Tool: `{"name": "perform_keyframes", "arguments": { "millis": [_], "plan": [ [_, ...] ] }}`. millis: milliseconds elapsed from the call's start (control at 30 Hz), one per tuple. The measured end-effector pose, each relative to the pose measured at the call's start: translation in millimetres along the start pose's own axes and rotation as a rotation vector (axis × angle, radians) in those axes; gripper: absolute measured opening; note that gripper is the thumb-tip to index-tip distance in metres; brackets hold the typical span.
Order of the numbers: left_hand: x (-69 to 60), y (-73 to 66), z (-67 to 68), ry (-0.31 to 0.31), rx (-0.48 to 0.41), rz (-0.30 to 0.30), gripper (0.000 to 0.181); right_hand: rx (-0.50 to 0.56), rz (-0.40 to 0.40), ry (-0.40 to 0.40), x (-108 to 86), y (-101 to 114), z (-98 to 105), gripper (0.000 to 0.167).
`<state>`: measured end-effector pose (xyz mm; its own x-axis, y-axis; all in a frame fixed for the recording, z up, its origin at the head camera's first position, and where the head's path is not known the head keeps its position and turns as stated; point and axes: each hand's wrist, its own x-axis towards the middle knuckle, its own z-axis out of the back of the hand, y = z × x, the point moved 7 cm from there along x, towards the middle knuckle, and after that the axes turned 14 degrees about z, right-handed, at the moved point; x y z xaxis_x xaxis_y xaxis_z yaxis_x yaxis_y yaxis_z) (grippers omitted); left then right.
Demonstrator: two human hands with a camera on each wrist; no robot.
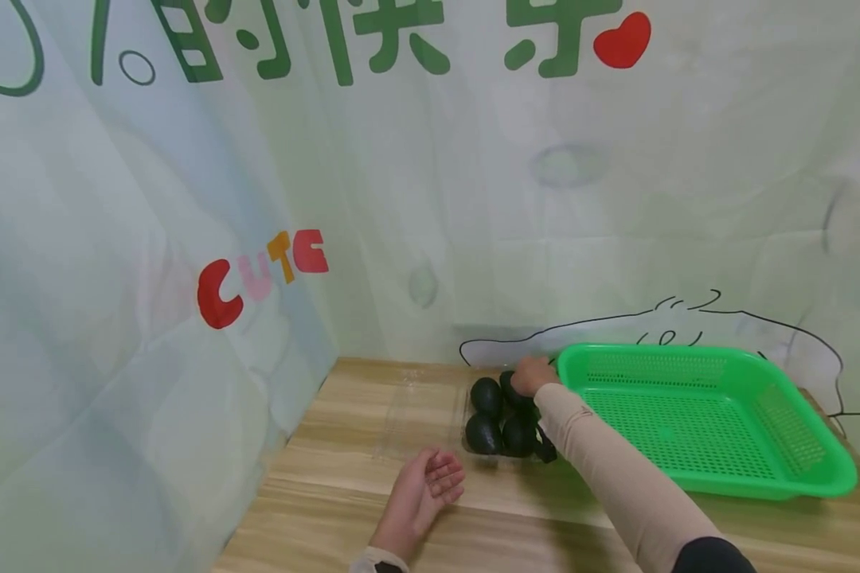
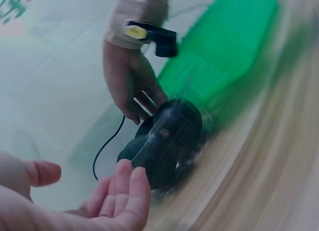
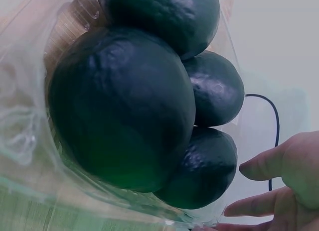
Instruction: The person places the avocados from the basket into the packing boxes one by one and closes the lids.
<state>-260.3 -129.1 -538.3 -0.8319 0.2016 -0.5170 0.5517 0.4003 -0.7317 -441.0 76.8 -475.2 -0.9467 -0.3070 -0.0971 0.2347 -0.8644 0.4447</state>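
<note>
Several dark green avocados (image 1: 483, 434) sit together in a clear plastic clamshell box (image 3: 22, 136), whose transparent lid (image 1: 421, 414) lies folded out to the left on the table. My right hand (image 1: 533, 374) reaches over the back right avocado. In the right wrist view its thumb and fingers (image 3: 254, 203) are spread beside the box's edge, pinching nothing. Whether a fingertip touches the box, I cannot tell. My left hand (image 1: 428, 487) hovers in front of the box on the near left, palm turned inward, fingers loosely bent and holding nothing.
A green perforated plastic basket (image 1: 688, 485) stands right of the box, close to my right forearm. Behind the wood-grain table (image 1: 315, 493) hangs a printed cloth (image 1: 416, 199), which also covers the left side.
</note>
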Motion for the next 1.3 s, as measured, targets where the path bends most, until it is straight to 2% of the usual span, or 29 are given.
{"name": "perform_keyframes", "arguments": {
  "millis": [100, 167, 267, 367, 500, 600, 733, 867, 900, 1033, 1133, 1233, 1300],
  "plan": [
    [5.6, 8.0, 2.8, 0.056, -0.132, 0.077, 0.067, 0.003, -0.012, 0.003, -1.4, -1, -3, 0.037],
    [8.9, 9.8, 4.0, 0.081, -0.208, 0.092, 0.075, 0.006, -0.016, 0.003, -3.1, -1, -4, 0.035],
    [14.6, 8.3, 6.3, 0.100, -0.302, 0.072, 0.080, 0.006, -0.011, 0.005, -5.3, -1, -6, 0.031],
    [20.1, 2.3, 10.0, 0.070, -0.303, 0.005, 0.073, 0.010, 0.009, 0.003, -5.8, 0, -4, 0.026],
    [20.6, -9.1, 11.2, -0.041, -0.122, -0.115, 0.060, 0.021, 0.038, 0.011, -3.6, 3, 2, 0.026],
    [16.5, -19.1, 5.8, -0.137, 0.024, -0.200, 0.055, 0.012, 0.059, 0.015, -1.9, 5, 8, 0.035],
    [14.5, -30.4, -3.9, -0.254, 0.206, -0.276, 0.055, -0.004, 0.086, -0.004, -1.6, 8, 16, 0.039],
    [15.5, -34.3, -14.9, -0.285, 0.382, -0.320, 0.058, 0.024, 0.091, -0.031, -3.3, 9, 20, 0.038],
    [15.2, -34.1, -17.4, -0.290, 0.430, -0.327, 0.058, 0.047, 0.087, -0.031, -3.7, 8, 20, 0.043],
    [13.3, -33.3, -27.0, -0.299, 0.665, -0.418, 0.061, 0.170, 0.058, -0.020, -5.0, 4, 18, 0.072],
    [12.3, -31.9, -32.6, -0.309, 0.822, -0.496, 0.060, 0.275, 0.029, -0.040, -5.6, -1, 18, 0.082],
    [13.7, -28.6, -35.9, -0.311, 0.921, -0.542, 0.061, 0.359, 0.017, -0.099, -7.4, -4, 21, 0.085],
    [15.4, -25.2, -37.1, -0.323, 0.976, -0.547, 0.063, 0.372, 0.033, -0.131, -9.3, -5, 23, 0.079]
  ]
}}
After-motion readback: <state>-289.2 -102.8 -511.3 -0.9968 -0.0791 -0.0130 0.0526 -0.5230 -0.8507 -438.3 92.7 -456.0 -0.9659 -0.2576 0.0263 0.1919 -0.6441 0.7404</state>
